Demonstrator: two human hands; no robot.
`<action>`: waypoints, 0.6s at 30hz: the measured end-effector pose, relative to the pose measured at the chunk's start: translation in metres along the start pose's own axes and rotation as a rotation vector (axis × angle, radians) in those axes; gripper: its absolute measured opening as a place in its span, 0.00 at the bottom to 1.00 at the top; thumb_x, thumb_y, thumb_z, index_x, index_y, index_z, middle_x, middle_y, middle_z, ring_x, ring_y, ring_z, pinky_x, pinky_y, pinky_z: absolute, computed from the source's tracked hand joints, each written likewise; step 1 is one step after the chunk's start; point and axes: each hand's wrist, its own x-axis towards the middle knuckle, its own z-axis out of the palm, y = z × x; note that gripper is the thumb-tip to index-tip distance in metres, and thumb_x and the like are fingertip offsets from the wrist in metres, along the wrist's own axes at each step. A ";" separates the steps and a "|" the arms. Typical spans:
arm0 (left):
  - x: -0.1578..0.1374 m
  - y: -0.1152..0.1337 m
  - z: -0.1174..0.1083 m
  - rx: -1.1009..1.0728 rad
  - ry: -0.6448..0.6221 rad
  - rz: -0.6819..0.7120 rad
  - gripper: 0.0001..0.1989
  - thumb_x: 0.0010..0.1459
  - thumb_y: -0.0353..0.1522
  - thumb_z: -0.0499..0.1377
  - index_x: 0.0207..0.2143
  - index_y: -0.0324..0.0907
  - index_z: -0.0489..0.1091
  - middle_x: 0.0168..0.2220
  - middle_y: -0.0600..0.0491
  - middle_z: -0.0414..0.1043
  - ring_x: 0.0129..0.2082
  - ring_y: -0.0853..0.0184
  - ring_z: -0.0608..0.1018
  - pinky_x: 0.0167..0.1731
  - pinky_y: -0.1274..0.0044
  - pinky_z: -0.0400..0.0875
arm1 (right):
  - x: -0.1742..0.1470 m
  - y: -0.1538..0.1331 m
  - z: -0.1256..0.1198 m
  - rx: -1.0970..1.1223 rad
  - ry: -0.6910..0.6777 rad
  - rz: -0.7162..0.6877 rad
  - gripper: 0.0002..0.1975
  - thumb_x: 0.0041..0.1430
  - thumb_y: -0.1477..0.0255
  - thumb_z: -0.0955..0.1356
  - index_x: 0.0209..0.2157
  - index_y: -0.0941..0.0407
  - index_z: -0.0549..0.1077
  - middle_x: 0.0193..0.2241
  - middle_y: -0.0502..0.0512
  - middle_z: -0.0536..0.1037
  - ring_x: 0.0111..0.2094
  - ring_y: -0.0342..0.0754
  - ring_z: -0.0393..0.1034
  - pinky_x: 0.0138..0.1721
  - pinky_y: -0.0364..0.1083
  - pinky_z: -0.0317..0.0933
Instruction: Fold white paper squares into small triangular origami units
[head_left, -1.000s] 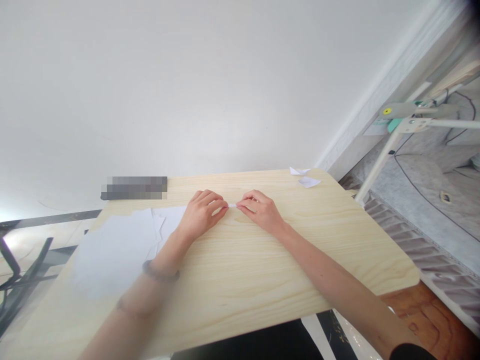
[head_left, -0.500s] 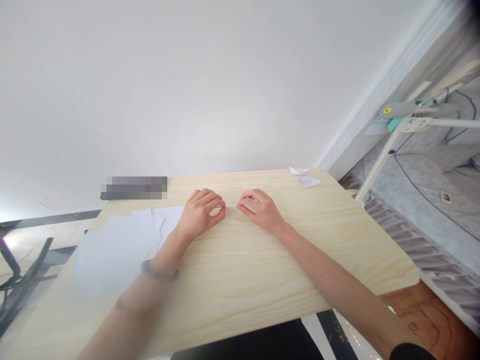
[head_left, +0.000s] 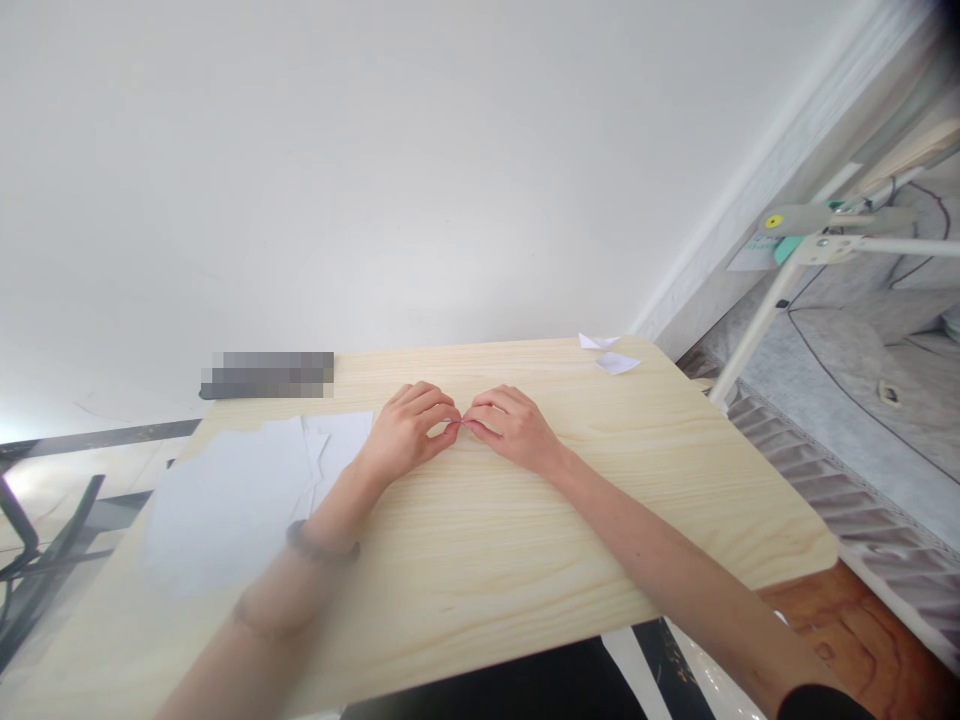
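My left hand (head_left: 412, 430) and my right hand (head_left: 517, 430) meet above the middle of the table, fingertips touching or nearly so. Each is closed in a pinch of thumb and fingers. Between them is a small piece of white paper (head_left: 448, 420), seen edge-on and mostly covered by the fingers, so its shape cannot be made out. Loose sheets of white paper (head_left: 232, 500) lie to the left, partly under my left forearm.
Two small folded white papers (head_left: 618, 363) rest at the far right corner of the wooden table (head_left: 525, 580). A dark, pixelated object (head_left: 266, 376) sits at the back left edge. Behind rises a white wall (head_left: 450, 180); a white metal frame (head_left: 757, 330) stands at right.
My hands have come together, closing the gap where a thin white strip of paper showed between the fingertips. The papers on the table have not moved.
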 end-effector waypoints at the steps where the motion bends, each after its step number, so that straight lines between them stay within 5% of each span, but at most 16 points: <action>1: 0.000 0.000 0.000 0.000 -0.002 -0.001 0.05 0.52 0.29 0.54 0.31 0.42 0.69 0.33 0.53 0.71 0.37 0.66 0.69 0.37 0.73 0.63 | 0.000 0.000 0.000 -0.001 -0.008 -0.002 0.06 0.57 0.72 0.62 0.32 0.54 0.71 0.33 0.52 0.72 0.36 0.44 0.63 0.40 0.45 0.56; 18: -0.001 -0.001 -0.001 -0.020 -0.007 -0.017 0.04 0.52 0.28 0.53 0.29 0.41 0.67 0.31 0.51 0.70 0.35 0.66 0.69 0.36 0.73 0.64 | 0.001 0.001 -0.003 -0.008 -0.034 0.014 0.07 0.58 0.71 0.61 0.31 0.55 0.69 0.33 0.53 0.72 0.36 0.45 0.63 0.40 0.46 0.56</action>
